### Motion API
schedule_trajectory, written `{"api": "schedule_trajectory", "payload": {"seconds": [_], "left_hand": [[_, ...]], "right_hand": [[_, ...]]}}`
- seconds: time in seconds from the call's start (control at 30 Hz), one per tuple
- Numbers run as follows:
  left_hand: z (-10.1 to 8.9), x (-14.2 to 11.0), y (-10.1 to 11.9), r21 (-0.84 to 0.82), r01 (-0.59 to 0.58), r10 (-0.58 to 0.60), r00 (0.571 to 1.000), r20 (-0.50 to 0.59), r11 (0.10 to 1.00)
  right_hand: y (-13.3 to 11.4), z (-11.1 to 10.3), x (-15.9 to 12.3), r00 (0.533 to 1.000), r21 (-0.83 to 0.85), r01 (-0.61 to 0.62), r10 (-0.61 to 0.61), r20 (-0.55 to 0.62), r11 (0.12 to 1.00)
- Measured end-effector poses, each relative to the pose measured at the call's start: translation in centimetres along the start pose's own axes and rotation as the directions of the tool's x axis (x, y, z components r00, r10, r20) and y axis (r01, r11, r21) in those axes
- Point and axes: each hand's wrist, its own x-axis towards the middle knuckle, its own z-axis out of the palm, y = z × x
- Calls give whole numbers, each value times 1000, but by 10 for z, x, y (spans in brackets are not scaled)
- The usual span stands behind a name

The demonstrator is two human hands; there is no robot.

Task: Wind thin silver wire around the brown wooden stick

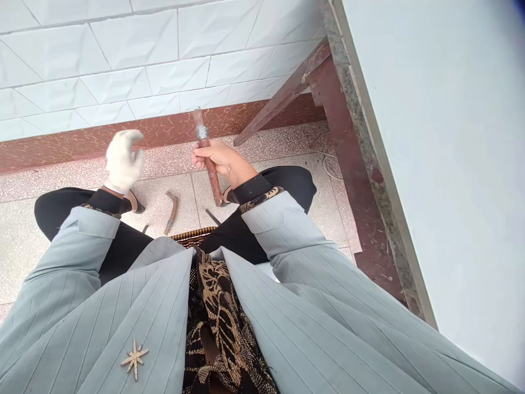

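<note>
My right hand (221, 160) is bare and wrapped round a reddish-brown wooden handle (212, 178). Silvery wire (202, 132) is coiled about the handle's upper part, and a paler, frayed-looking end sticks out above it. To the left, my left hand (124, 160) wears a white glove. Its fingers curve with a gap between them and the thumb, nothing shows in them, and it is raised apart from the handle. On the floor between my feet lies a short, bent piece of wood (172, 213).
A dark thin piece (213, 217) lies near the woven wicker edge (192, 236) by my lap. Ahead stands a white tiled wall (135, 38) with a brown skirting. At right is a pale tabletop (443, 137) on a brown wooden frame (348, 142) with a slanting brace.
</note>
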Motion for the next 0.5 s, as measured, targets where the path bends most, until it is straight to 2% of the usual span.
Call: {"api": "schedule_trajectory", "payload": {"seconds": [0.07, 0.1, 0.13, 0.27, 0.5], "left_hand": [[21, -12, 22, 36, -133, 121, 965, 231, 990], [31, -16, 29, 56, -178, 153, 941, 302, 983], [39, -17, 33, 84, -220, 182, 927, 328, 972], [56, -13, 30, 152, -246, 187, 928, 321, 957], [51, -6, 23, 157, -224, 155, 919, 363, 962]], "right_hand": [[2, 4, 0, 1000, -1, -11, 11, 20, 1000], [2, 6, 1, 999, 0, -18, 18, 28, 1000], [3, 7, 1, 999, 3, -27, 27, 34, 1000], [5, 10, 1, 996, 17, -54, 53, 69, 998], [10, 5, 9, 997, 36, -32, 29, 70, 999]]}}
